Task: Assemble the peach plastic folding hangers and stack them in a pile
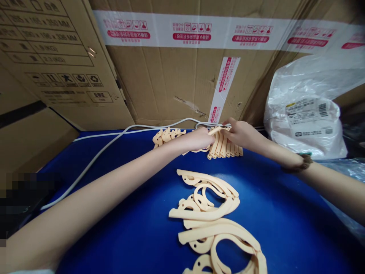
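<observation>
Taped cardboard boxes [176,76] stand along the back of a blue table [285,213]. A grey cable [94,158] runs across its far left side. A white plastic bag [305,106] with printed labels sits at right.

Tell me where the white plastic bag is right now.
In the head view, the white plastic bag sits at the far right, beside the blue table, just behind the right hand.
</observation>
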`<state>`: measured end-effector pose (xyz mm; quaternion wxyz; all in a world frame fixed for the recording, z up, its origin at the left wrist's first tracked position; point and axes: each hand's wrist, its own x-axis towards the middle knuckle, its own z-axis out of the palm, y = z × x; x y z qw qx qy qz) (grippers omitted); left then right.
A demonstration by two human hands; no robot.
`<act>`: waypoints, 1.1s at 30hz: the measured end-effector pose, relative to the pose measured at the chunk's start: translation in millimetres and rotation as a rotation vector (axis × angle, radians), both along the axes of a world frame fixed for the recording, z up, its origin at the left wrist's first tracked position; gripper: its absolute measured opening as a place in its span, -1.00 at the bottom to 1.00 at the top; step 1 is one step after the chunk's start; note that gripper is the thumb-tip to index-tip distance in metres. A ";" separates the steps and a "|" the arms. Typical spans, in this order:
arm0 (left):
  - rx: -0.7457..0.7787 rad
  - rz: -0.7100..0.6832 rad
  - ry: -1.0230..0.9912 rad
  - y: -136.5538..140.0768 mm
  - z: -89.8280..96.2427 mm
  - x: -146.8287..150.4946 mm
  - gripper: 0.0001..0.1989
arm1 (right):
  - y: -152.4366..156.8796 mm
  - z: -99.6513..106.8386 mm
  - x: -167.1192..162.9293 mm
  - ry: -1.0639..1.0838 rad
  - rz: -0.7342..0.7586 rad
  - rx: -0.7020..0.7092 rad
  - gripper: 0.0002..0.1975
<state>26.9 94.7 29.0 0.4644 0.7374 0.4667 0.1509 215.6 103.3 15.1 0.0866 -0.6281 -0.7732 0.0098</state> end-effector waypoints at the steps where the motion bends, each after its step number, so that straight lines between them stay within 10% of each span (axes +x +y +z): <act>1: -0.001 -0.008 0.000 0.2 -0.1 0.4 -0.94 | -0.6 0.2 0.2 0.003 0.005 -0.001 -0.63; 26: 0.090 0.054 -0.156 -4.1 6.3 1.2 -0.70 | -10.8 4.8 2.9 0.171 0.008 0.015 -0.72; 33: 0.153 0.136 -0.294 -15.9 29.6 1.0 -0.37 | -57.1 34.0 -35.7 0.852 0.280 -0.298 -0.53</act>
